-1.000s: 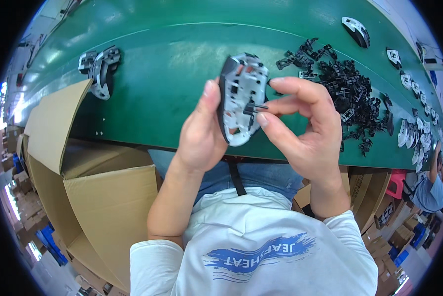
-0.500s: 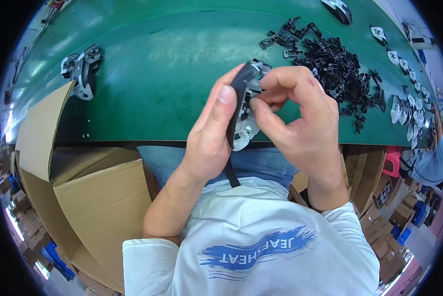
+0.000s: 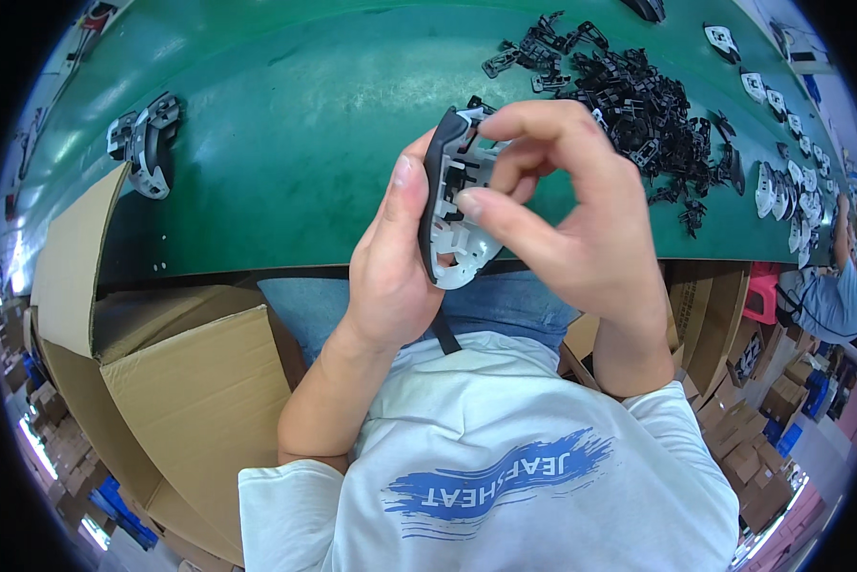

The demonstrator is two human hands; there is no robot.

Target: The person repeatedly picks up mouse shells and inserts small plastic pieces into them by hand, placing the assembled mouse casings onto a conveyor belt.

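My left hand (image 3: pixel 390 253) holds a curved black-and-white plastic shell (image 3: pixel 462 253) upright above the table's near edge, fingers behind it and thumb along its black outer side. Its hollow white inside faces right, with ribs and black parts showing. My right hand (image 3: pixel 576 205) is curled against the inside: the index finger lies near the top end and the thumb tip on the middle part. Whether a small part sits between those fingers is hidden. Beyond the right hand, a heap of small black plastic clips (image 3: pixel 638 114) lies on the green table (image 3: pixel 285 172).
Stacked black-and-white shells (image 3: pixel 147 148) stand at the table's left. White shells (image 3: pixel 781 195) line the right side. An open cardboard box (image 3: pixel 195 381) is at my left; a pink stool (image 3: pixel 761 294) and another person (image 3: pixel 824 300) are at the right.
Both hands and the shell have shifted slightly left and up. The shell has turned so more of its white inside shows. My right thumb and index finger have spread further apart.
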